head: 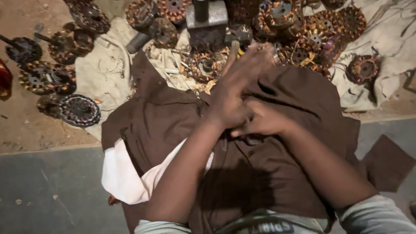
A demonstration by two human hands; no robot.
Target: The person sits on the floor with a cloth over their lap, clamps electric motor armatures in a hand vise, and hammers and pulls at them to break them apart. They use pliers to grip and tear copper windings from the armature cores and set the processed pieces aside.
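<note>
Handle: your left hand [236, 93] is closed around a wooden tool handle [233, 51]; only its far end shows past your knuckles, so you cannot tell what tool it is.
Axis: the handle runs away from you, roughly in line with your left forearm, its free end pointing at the stator [204, 66] on the cloth [104, 73].
Left hand: fingers curled tight, blurred at the tips; it sits farther from your body than the other hand and is the nearer of the two to the stator.
Right hand: your right hand [264, 119] lies just behind and under the left, touching it, fingers folded in; what it grips, if anything, is hidden by the left hand.
Stator: a round wound core with copper coils, just beyond your left fingertips and a little to their left; loose wire scraps lie around it.
Lap: both hands hover over the brown garment [164, 117] across your knees.
Block: a grey metal block [207, 15] with an upright post stands past the stator.
Piles: more stators heap to the right [312, 30] and lie spread on the floor [26, 125] at left [79, 110].
</note>
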